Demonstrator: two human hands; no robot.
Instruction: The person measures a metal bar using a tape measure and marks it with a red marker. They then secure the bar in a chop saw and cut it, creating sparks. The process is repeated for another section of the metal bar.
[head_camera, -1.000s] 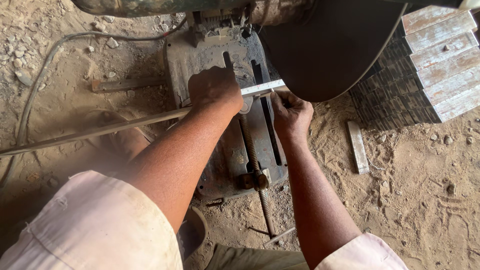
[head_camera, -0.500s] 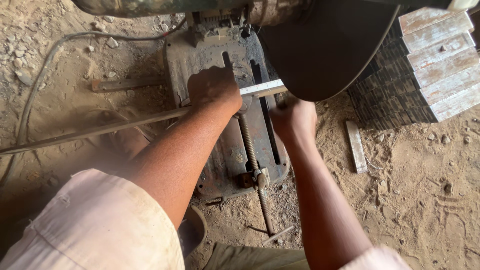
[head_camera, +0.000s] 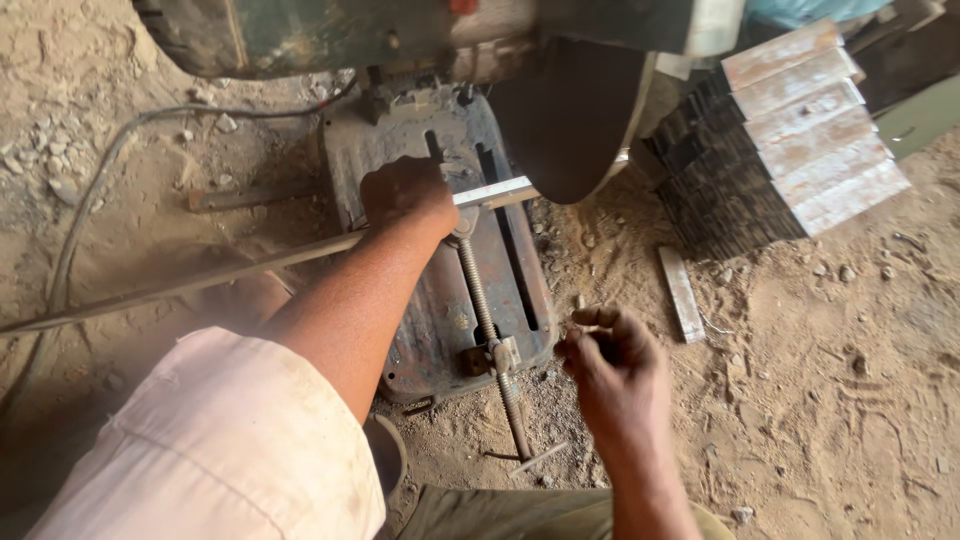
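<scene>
My left hand (head_camera: 408, 196) clamps the long metal bar (head_camera: 200, 275) across the saw base (head_camera: 440, 300), lying left-right (blade (head_camera: 570, 120) beside its end); my right hand (head_camera: 612, 362) hangs nearer me, fingers loosely curled, apparently empty.

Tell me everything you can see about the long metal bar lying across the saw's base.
The long metal bar is a thin, pale grey strip, dusty along most of its length. It lies across the rusty cut-off saw base, running from the far left over sandy ground to its cleaner, squared end beside the dark cutting disc. The left hand presses down on it at the base. The right hand is clear of it.
</scene>
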